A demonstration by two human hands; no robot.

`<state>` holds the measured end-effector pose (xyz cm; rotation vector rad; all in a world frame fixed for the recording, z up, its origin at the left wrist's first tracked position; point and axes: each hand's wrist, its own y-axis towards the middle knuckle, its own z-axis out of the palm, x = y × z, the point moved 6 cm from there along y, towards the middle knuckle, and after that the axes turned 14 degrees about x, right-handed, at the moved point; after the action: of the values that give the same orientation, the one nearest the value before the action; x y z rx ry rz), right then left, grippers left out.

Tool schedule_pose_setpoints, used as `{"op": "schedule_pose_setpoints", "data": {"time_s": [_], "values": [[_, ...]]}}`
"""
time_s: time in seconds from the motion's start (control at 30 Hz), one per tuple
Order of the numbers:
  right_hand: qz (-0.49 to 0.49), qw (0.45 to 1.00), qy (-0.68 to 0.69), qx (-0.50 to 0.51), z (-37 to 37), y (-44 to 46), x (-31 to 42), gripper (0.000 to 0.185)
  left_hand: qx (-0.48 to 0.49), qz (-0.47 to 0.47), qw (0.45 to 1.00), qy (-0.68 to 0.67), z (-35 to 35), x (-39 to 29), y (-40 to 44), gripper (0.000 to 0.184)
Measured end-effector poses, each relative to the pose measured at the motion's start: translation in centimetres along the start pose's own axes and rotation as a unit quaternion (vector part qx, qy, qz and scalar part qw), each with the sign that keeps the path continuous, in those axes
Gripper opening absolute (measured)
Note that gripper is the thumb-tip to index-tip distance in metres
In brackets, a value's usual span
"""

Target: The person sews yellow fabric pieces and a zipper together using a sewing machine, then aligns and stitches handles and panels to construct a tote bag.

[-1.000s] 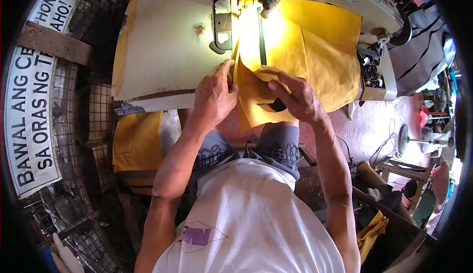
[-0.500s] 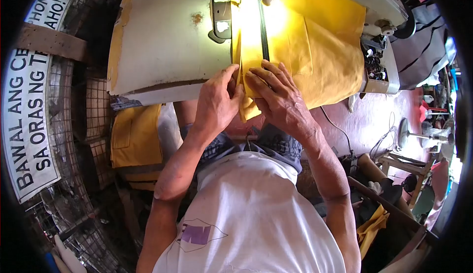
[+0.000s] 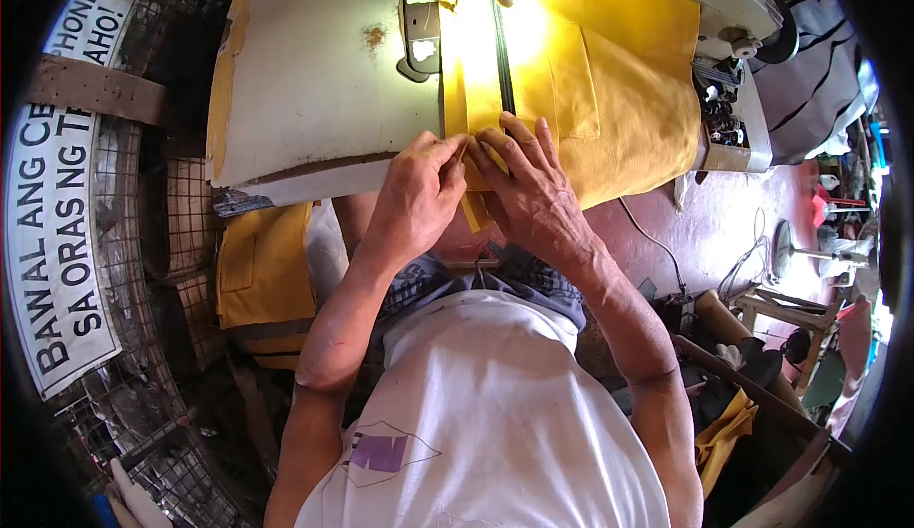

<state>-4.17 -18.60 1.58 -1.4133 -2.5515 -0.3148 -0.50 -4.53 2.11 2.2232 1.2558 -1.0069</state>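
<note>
Left hand [image 3: 419, 190]: pinched yellow cloth [image 3: 633, 80] at its near-left edge | right hand [image 3: 533, 185]: gripped nothing, fingers spread upon it | yellow cloth: lay right of white tabletop [image 3: 314, 71], its far end beneath sewing machine [image 3: 728, 14]

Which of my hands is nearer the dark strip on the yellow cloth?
Right. Your right hand is at the near end of the dark strip; your left hand is farther left.
</note>
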Motion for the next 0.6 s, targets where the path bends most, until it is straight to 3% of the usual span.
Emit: {"op": "schedule_pose_setpoints", "data": {"time_s": [0.37, 0.6], "values": [[-0.019, 0.998, 0.05, 0.017, 0.0, -0.4, -0.5, 0.066, -0.009, -0.019, 0.997, 0.071, 1.3, -0.8, -0.3, 0.03], [0.009, 0.999, 0.044, 0.018, 1.4, -0.9, 1.1, 0.088, 0.025, -0.036, 0.996, 0.082, 1.7, -0.6, -0.1, 0.031]]}}
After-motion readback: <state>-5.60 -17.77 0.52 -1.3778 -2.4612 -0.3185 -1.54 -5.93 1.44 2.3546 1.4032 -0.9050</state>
